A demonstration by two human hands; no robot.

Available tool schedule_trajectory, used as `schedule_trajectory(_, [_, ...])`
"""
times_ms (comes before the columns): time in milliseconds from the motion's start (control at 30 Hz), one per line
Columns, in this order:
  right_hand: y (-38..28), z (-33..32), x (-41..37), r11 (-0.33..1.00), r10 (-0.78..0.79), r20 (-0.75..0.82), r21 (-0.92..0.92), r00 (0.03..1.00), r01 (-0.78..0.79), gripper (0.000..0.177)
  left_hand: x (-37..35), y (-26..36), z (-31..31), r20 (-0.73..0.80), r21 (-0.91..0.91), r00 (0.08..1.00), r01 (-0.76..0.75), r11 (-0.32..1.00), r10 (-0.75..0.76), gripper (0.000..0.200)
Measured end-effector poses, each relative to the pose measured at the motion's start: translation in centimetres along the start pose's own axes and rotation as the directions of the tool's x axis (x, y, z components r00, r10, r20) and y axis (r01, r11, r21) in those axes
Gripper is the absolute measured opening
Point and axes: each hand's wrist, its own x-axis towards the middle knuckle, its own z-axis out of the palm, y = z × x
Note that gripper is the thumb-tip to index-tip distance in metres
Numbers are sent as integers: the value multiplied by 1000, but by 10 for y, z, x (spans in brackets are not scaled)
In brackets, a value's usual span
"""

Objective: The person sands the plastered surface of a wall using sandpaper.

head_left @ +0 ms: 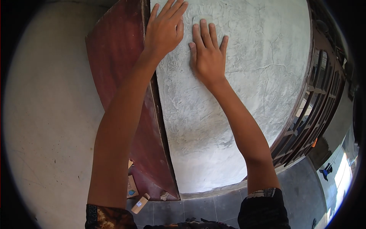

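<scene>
Both arms reach up against a grey plastered wall (244, 99) with a rough, cracked surface. My left hand (164, 32) is at the top by the wall's left edge, beside a dark red wooden panel (118, 57), its fingers stretched out. My right hand (209, 57) lies flat on the plaster, fingers spread. Right at its middle fingertips shows a small, pale, see-through square patch (197, 18) on the wall, partly covered by the fingers. Neither hand is wrapped round anything.
Small cardboard boxes (140, 204) lie low by the panel's foot, on and near the grey tiled floor (198, 210). Dark wooden window frames (314, 91) line the right side. A blue and black object (326, 171) is farther right. A plain pale wall (49, 114) fills the left.
</scene>
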Motion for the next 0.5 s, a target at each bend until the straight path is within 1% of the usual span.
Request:
schedule_trajectory(67, [-7,-9,-37,1000,-2,86,-1,996,2,49,-1,1,2,23,25,1000,8,1000,-8,46])
schedule_trajectory(100, [-3,-8,-27,1000,-8,88,3,996,7,49,-1,2,2,34,38,999,9,999,-11,46])
schedule_trajectory(200, [15,6,45,1000,-23,-81,-11,996,22,50,0,10,-1,63,76,998,19,997,-24,47])
schedule_trajectory(267, [17,3,67,997,-9,2,71,1000,9,56,-1,16,-2,74,101,996,32,994,-40,47])
schedule_trajectory(300, [15,3,58,997,-12,2,80,1000,12,56,-2,19,0,64,106,996,56,993,-63,48])
schedule_trajectory(333, [12,3,36,998,-11,-9,54,1000,12,52,-4,20,0,54,108,995,78,991,-84,48])
schedule_trajectory(367, [9,1,11,1000,-10,-19,25,1000,10,49,-5,21,0,57,111,995,78,991,-85,48])
schedule_trajectory(400, [2,-2,-16,999,-14,-9,49,1000,15,48,-5,19,0,55,101,996,70,992,-76,48])
schedule_trajectory(433, [-2,-5,-29,999,-10,9,36,1000,10,48,-4,19,0,51,90,996,61,994,-66,49])
schedule_trajectory(467, [-1,-4,-33,1000,-14,24,26,1000,14,49,-4,18,0,43,97,997,64,993,-68,49])
schedule_trajectory(500, [1,0,-16,999,-22,18,30,1000,22,49,-4,18,0,47,96,996,66,993,-71,49])
